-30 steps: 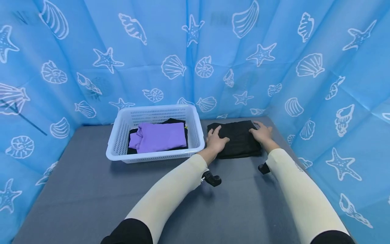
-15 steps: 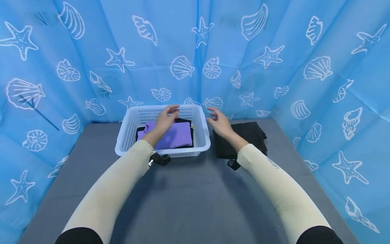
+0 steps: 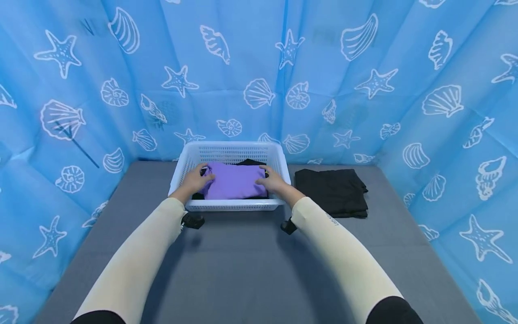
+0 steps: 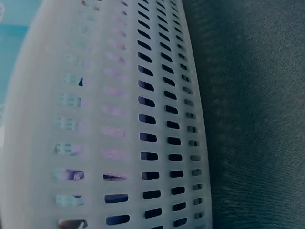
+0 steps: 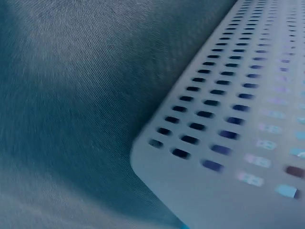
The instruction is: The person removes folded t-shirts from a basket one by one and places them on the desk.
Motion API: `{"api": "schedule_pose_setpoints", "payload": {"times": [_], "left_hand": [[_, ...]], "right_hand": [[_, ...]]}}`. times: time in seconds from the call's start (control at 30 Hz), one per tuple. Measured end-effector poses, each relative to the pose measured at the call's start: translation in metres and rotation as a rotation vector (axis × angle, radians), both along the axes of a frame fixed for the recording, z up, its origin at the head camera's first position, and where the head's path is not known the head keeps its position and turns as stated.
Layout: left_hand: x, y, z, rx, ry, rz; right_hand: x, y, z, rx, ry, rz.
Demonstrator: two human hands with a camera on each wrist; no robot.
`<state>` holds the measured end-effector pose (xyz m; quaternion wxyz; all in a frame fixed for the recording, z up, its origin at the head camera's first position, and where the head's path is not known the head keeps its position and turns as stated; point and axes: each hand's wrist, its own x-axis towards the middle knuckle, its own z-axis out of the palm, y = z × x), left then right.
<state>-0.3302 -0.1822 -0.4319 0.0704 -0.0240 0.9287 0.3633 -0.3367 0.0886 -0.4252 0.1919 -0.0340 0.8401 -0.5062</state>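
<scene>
A folded purple garment [image 3: 234, 182] lies on top of black cloth [image 3: 252, 162] inside the white perforated basket [image 3: 236, 205]. My left hand [image 3: 195, 181] grips its left side, thumb over the top. On the opposite side my right hand [image 3: 273, 181] pinches the right edge. Where the fingers go under the fabric is hidden. Both wrist views show mainly the basket's slotted outer wall [image 4: 157, 114], with purple glimpsed through the slots, and the hands' hold cannot be made out there.
Right of the basket lies a folded black garment [image 3: 332, 191] on the grey tabletop [image 3: 238, 265]. A blue curtain [image 3: 267, 67] with white shells and starfish hangs behind and along both sides.
Both hands have left the black garment on the right and moved left to the basket, where they now hold the purple garment's sides. The head view has shifted somewhat.
</scene>
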Motion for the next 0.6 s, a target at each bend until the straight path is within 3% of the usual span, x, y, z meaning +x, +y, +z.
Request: {"api": "schedule_pose_setpoints", "payload": {"times": [0.33, 0.6], "left_hand": [[-0.003, 0.005, -0.014, -0.046, -0.015, -0.05], [-0.009, 0.008, -0.017, 0.067, -0.037, -0.114]], "right_hand": [[-0.008, -0.005, -0.013, -0.071, -0.16, -0.102], [-0.013, -0.008, -0.017, -0.138, -0.238, -0.131]]}}
